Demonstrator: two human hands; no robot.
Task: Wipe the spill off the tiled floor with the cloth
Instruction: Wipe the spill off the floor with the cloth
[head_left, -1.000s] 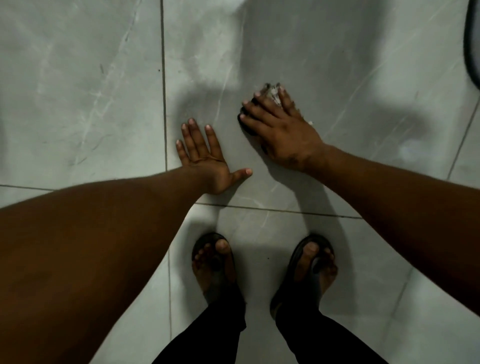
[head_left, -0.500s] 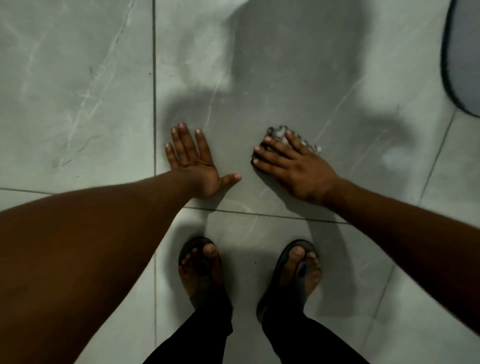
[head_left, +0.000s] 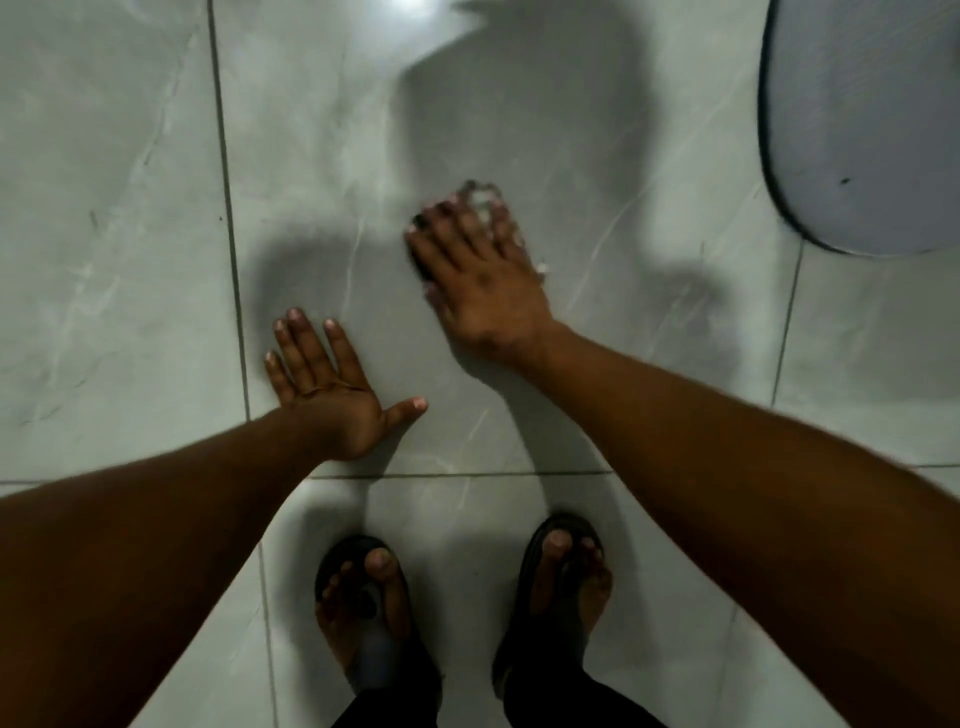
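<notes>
- Centre: blurred right hand (head_left: 483, 280), fingers straight, presses the cloth (head_left: 480, 197) onto the tiled floor (head_left: 104, 208).
- Lower left: left hand (head_left: 332, 389) flat, fingers spread, holding nothing.

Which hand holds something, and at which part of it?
The right hand presses the cloth from above with flat fingers, no grip. The left hand holds nothing.

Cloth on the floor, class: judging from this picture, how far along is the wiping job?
Done: the cloth is down on the tiled floor. In hand: the right hand presses flat on it, blurred as if mid-stroke, while the left hand braces flat on the tile. Left: no spill shows clearly, so what remains cannot be told; the cloth is not yet lifted away.
</notes>
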